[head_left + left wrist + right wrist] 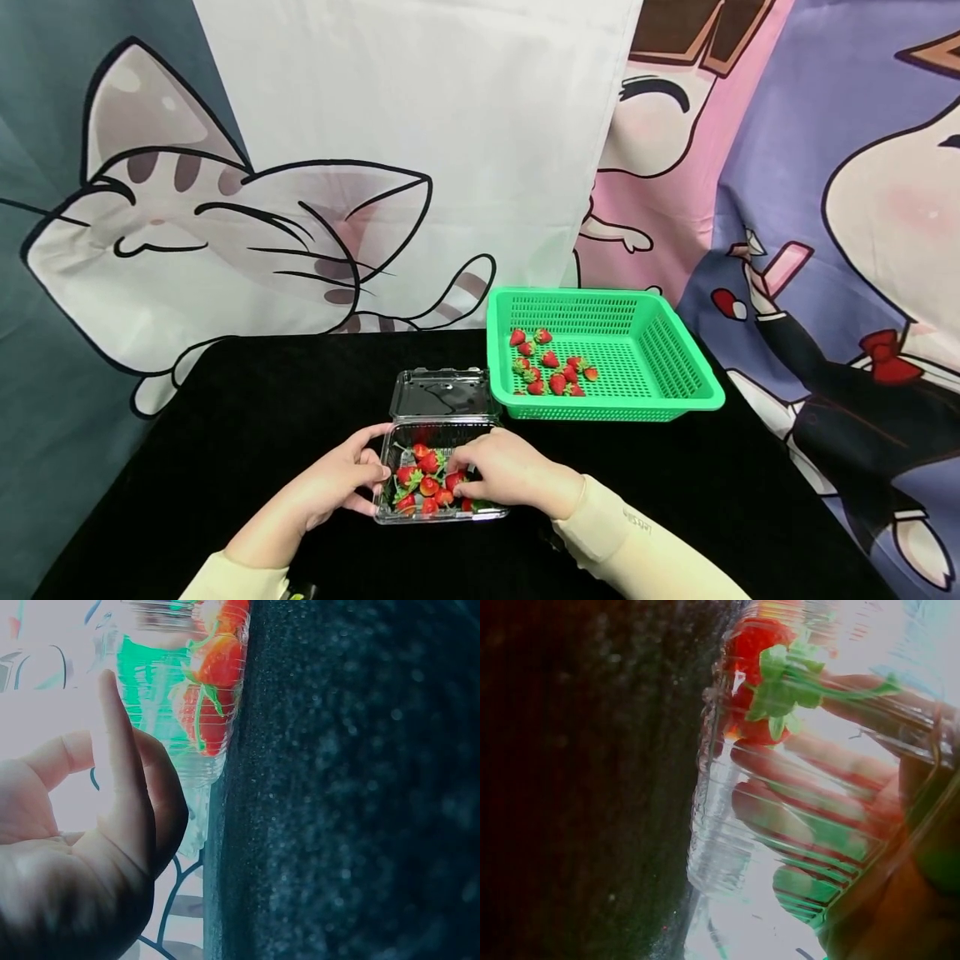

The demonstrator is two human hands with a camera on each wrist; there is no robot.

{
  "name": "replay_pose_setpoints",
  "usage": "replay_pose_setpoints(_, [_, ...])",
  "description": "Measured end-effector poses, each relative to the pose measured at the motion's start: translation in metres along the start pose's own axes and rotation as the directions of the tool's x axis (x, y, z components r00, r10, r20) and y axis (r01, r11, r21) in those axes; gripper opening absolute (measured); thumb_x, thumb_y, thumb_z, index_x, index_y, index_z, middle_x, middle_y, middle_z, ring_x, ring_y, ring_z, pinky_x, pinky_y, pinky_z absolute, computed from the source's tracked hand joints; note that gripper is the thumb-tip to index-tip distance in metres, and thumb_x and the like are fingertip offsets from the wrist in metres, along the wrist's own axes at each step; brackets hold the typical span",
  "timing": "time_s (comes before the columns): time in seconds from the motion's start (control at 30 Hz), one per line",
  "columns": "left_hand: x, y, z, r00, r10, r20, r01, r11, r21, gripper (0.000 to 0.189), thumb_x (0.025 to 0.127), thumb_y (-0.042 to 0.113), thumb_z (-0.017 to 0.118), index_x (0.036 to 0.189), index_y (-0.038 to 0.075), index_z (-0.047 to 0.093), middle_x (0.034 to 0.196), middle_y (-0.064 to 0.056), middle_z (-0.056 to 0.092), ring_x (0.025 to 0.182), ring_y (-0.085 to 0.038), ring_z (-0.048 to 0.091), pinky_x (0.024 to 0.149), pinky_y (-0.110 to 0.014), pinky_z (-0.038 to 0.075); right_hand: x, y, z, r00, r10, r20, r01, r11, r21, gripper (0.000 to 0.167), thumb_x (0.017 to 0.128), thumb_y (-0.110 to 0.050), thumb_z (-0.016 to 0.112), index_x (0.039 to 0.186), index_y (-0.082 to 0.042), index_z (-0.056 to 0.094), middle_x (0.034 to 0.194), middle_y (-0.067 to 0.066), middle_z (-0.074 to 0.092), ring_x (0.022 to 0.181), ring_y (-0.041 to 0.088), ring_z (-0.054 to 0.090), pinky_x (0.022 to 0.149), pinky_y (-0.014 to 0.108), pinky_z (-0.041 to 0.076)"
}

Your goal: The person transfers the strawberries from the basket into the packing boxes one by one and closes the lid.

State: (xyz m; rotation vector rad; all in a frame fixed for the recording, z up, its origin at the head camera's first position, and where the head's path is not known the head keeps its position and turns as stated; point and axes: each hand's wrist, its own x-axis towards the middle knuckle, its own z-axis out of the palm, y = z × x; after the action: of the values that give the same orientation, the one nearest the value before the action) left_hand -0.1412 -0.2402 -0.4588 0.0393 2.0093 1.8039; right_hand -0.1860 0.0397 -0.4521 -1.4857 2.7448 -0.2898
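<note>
A clear plastic clamshell box (442, 518) stands on the black cloth, its lid (442, 396) folded back behind it. Several strawberries (429, 485) with green leaves lie inside. At the box's left side, my left hand (337, 475) grips the edge, thumb at the rim and other fingers along the outer side. My right hand (517, 471) reaches into the box from the right and pinches a strawberry (454, 480) between thumb and fingers. Through the clear wall, the right wrist view shows these fingers beside a strawberry (761, 652); the exact contact is blurred there.
Behind the box to the right stands a green plastic basket (690, 358), with several strawberries (550, 359) gathered in its left part. Black cloth (247, 400) covers the table. A printed cartoon curtain (487, 108) hangs behind it.
</note>
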Motion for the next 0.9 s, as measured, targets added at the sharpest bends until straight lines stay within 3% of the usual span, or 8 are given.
replay_pose_setpoints(0.53, [0.001,0.001,-0.003,1.000,0.002,0.013,-0.002,1.000,0.002,0.073,0.092,0.005,0.061,0.154,0.011,0.023,0.082,-0.007,0.051,0.076,-0.019,0.055,0.059,-0.039,0.059,0.003,0.003,0.000,1.000,0.027,-0.003,-0.027,0.996,0.085,0.020,0.095,-0.038,0.063,0.108,-0.025,0.071,0.105,-0.016,0.068,0.095,0.001,0.062,0.091,0.031,0.047])
replay_pose_setpoints(0.9, [0.002,-0.001,-0.002,1.000,0.006,0.003,-0.006,1.000,0.015,0.073,0.091,0.005,0.062,0.153,0.010,0.024,0.082,-0.006,0.051,0.076,-0.019,0.055,0.058,-0.039,0.059,0.003,0.001,-0.010,0.999,0.041,-0.017,-0.038,0.987,0.154,0.018,0.099,-0.032,0.058,0.109,-0.023,0.070,0.103,-0.014,0.066,0.095,0.002,0.062,0.087,0.024,0.051])
